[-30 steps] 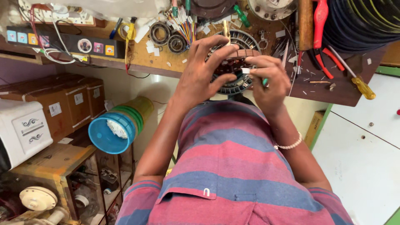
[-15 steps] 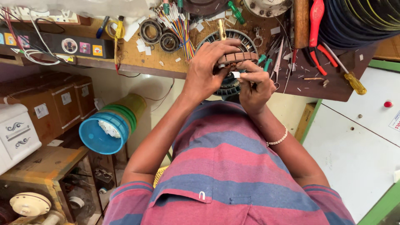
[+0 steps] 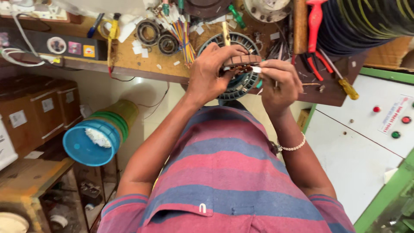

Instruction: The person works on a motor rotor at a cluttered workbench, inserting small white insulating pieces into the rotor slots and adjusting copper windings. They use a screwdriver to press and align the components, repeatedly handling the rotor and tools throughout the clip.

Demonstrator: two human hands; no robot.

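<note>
At surface edge: stator core [image 3: 236,82], ring of laminations with copper windings, tipped up against the bench edge, just above the striped shirt [image 3: 224,172].
Left hand [image 3: 211,75]: fingers curled over the stator's top rim, clamped on a brown wound section; firm hold.
Right hand [image 3: 279,80]: fingertips pinched on a small white sleeve or wire end at the rim, touching the left fingertips.
Change: a second ago hands were spread wider over the stator; now drawn together at one spot on the rim. Reads as fine work on a single slot or lead.
Around: multicolour wire bundle [image 3: 186,36] and two bearings [image 3: 157,36] to the left, red-handled pliers [image 3: 315,30] and yellow-handled screwdriver [image 3: 340,77] to the right.
Obstruction: pliers and loose scraps sit near the right wrist; blue tub [image 3: 92,138] below, well apart.
</note>
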